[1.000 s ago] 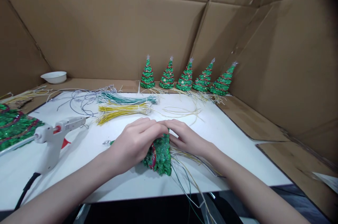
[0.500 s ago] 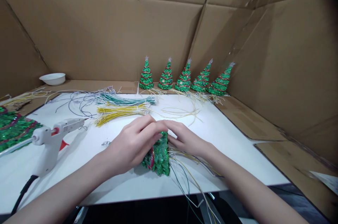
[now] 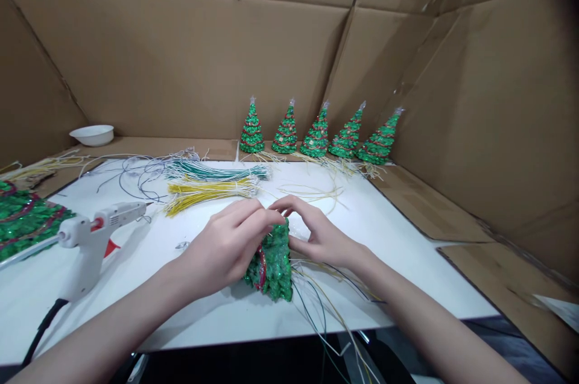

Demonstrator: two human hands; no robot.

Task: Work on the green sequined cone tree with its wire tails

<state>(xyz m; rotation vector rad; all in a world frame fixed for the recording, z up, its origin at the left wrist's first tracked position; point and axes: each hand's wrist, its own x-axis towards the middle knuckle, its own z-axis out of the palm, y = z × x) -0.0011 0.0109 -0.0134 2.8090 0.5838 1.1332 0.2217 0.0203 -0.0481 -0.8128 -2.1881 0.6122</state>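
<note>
A small green glittery Christmas tree (image 3: pixel 274 269) with a red garland lies on its side near the table's front edge, its base to the right. My left hand (image 3: pixel 233 242) is closed around its upper part and hides the tip. My right hand (image 3: pixel 312 230) is curled at the base edge, fingertips close to the left fingers; the thumb lies by the base. Whether a small item is pinched there is hidden. White, yellow and green wires (image 3: pixel 325 305) trail from the base over the table edge.
A white glue gun (image 3: pixel 85 251) stands at left beside a larger tree piece (image 3: pixel 27 218). Behind my hands lie yellow wires (image 3: pixel 208 192) and green wires (image 3: pixel 212 170). Several finished trees (image 3: pixel 315 134) line the cardboard wall (image 3: pixel 289 52). A white bowl (image 3: pixel 93 135) sits back left.
My right hand's fingers have lifted and arched away from the left hand, showing more of the tree's base edge. The left hand keeps its hold.
</note>
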